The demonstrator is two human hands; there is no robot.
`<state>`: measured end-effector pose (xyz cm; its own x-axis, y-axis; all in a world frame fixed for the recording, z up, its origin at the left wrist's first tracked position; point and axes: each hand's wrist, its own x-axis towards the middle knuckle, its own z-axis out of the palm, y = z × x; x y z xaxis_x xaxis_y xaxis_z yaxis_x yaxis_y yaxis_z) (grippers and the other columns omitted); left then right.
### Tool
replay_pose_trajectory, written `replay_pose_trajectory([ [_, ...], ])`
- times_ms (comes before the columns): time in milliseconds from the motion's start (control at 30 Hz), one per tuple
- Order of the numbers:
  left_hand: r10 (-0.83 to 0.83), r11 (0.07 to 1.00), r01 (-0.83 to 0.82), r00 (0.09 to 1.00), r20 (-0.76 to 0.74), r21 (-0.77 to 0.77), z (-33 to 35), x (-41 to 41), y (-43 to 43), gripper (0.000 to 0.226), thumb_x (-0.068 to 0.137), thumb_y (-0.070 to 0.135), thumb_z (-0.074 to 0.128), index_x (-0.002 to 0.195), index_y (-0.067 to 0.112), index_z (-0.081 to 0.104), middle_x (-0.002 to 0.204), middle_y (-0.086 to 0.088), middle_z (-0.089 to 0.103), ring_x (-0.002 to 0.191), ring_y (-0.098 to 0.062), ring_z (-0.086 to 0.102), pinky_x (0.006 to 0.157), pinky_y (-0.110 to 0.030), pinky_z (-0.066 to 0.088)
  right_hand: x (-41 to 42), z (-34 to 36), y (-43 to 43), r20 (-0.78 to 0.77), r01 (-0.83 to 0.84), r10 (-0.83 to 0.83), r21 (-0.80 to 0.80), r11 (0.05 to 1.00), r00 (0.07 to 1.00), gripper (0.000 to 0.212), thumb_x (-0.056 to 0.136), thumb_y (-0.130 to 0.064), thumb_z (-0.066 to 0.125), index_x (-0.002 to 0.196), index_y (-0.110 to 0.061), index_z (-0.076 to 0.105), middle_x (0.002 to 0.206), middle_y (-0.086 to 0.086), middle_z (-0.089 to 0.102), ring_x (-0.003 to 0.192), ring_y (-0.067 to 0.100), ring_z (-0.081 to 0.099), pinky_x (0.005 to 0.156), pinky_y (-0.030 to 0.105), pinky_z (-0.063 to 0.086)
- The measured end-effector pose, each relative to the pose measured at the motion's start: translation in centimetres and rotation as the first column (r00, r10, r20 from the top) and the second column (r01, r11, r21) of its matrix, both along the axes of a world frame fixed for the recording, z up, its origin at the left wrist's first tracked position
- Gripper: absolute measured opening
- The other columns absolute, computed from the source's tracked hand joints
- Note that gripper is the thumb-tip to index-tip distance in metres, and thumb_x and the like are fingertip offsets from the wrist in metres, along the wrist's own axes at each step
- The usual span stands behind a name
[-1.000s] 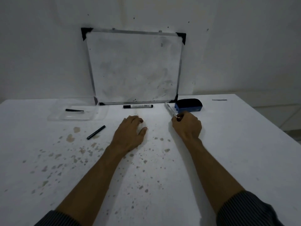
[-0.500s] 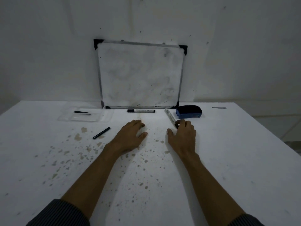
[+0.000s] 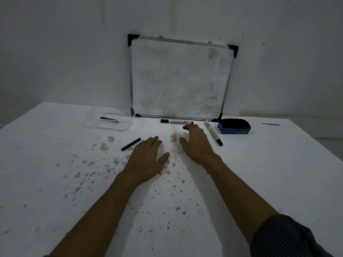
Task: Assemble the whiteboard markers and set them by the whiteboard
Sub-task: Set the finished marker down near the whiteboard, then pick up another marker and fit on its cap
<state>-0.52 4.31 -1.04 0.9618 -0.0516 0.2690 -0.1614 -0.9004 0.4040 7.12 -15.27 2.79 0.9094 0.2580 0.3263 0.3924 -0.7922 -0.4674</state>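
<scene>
A smudged whiteboard [image 3: 181,78] leans against the wall at the back of the white table [image 3: 269,173]. One assembled marker [image 3: 176,121] lies along its bottom edge. A second marker [image 3: 213,132] lies slanted beside the eraser, its black end toward me. My right hand [image 3: 197,143] hovers open just left of that marker, touching nothing. My left hand [image 3: 148,157] rests flat and open on the table. A loose black marker part [image 3: 130,144] lies left of my left hand. Another black part [image 3: 109,119] sits in the clear tray.
A blue and black eraser [image 3: 233,126] sits at the whiteboard's right corner. A clear plastic tray [image 3: 96,123] stands at the back left. A thin grey item [image 3: 270,124] lies far right. Brown stains speckle the table in front of me.
My right hand has let go of the slanted marker and moved left, away from it. The view has shifted, and my left hand stays flat on the table.
</scene>
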Motion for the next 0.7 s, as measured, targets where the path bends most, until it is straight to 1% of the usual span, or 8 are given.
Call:
replay_pose_trajectory([
  [133,0.026,0.999,-0.024,0.999,0.045,-0.026,-0.1,0.3,0.0,0.071,0.102,0.057,0.052,0.156,0.012,0.045,0.167,-0.006,0.039,0.155,-0.022,0.032,0.127,-0.037,0.018,4.5,0.0,2.2,0.020,-0.011,0.013,-0.076,0.997,1.000,0.046,0.099,-0.023,0.059,0.141,-0.005,0.055,0.148,0.017,0.051,0.136,0.036,0.046,0.115,0.043,0.035],
  [267,0.031,0.999,-0.028,0.997,0.073,-0.046,-0.2,0.4,0.0,0.069,0.100,0.057,0.056,0.153,0.013,0.048,0.165,-0.005,0.041,0.152,-0.021,0.035,0.125,-0.036,0.019,7.5,-0.4,3.4,0.097,0.064,-0.049,-0.157,0.986,0.994,0.050,0.096,-0.028,0.060,0.141,-0.006,0.057,0.149,0.017,0.051,0.140,0.035,0.042,0.119,0.043,0.029],
  [333,0.038,0.998,-0.034,0.995,0.088,-0.047,-0.2,0.4,-0.1,0.068,0.100,0.056,0.057,0.152,0.014,0.049,0.165,-0.004,0.042,0.152,-0.020,0.036,0.125,-0.037,0.019,8.2,-0.6,3.6,0.158,0.098,-0.064,-0.213,0.972,0.985,0.046,0.095,-0.031,0.059,0.132,-0.005,0.064,0.139,0.018,0.056,0.133,0.035,0.046,0.115,0.042,0.032],
  [433,0.033,0.998,-0.029,0.996,0.087,-0.055,0.1,0.3,-0.2,0.067,0.100,0.055,0.057,0.152,0.014,0.049,0.164,-0.004,0.042,0.151,-0.020,0.036,0.126,-0.038,0.019,8.2,-0.8,3.5,0.265,0.172,-0.105,-0.245,0.954,0.959,0.037,0.093,-0.033,0.058,0.117,-0.008,0.072,0.117,0.015,0.061,0.114,0.034,0.052,0.099,0.043,0.039],
  [533,0.020,0.998,-0.016,0.997,0.068,-0.061,0.3,0.2,-0.2,0.067,0.100,0.055,0.057,0.152,0.014,0.048,0.164,-0.004,0.042,0.151,-0.021,0.036,0.126,-0.039,0.020,7.2,-1.0,3.0,0.257,0.183,-0.127,-0.207,0.961,0.958,0.032,0.097,-0.036,0.057,0.113,-0.013,0.070,0.116,0.013,0.063,0.112,0.032,0.053,0.096,0.041,0.040],
  [600,0.025,0.996,-0.019,0.998,0.065,-0.085,0.6,0.1,-0.2,0.071,0.101,0.055,0.056,0.156,0.013,0.043,0.164,-0.005,0.041,0.152,-0.023,0.036,0.126,-0.038,0.020,5.7,-1.0,2.6,0.210,0.157,-0.121,-0.163,0.974,0.970,0.033,0.099,-0.043,0.056,0.112,-0.016,0.069,0.117,0.011,0.065,0.113,0.030,0.055,0.097,0.041,0.041],
  [633,0.034,0.991,-0.026,0.998,0.057,-0.129,0.7,0.0,-0.3,0.075,0.101,0.056,0.055,0.160,0.012,0.035,0.166,-0.006,0.039,0.152,-0.024,0.035,0.125,-0.038,0.020,4.7,-0.9,2.3,0.184,0.139,-0.116,-0.116,0.983,0.976,0.033,0.099,-0.045,0.056,0.111,-0.018,0.070,0.115,0.009,0.067,0.112,0.029,0.057,0.098,0.042,0.043],
  [700,0.040,0.956,-0.034,0.999,0.015,-0.291,1.2,-0.2,-0.4,0.086,0.103,0.058,0.050,0.167,0.017,0.010,0.171,-0.007,0.027,0.154,-0.025,0.030,0.124,-0.038,0.021,2.3,-0.4,1.5,0.134,0.103,-0.104,0.013,0.995,0.986,0.030,0.097,-0.047,0.059,0.106,-0.020,0.070,0.104,0.003,0.073,0.103,0.026,0.064,0.093,0.044,0.050],
])
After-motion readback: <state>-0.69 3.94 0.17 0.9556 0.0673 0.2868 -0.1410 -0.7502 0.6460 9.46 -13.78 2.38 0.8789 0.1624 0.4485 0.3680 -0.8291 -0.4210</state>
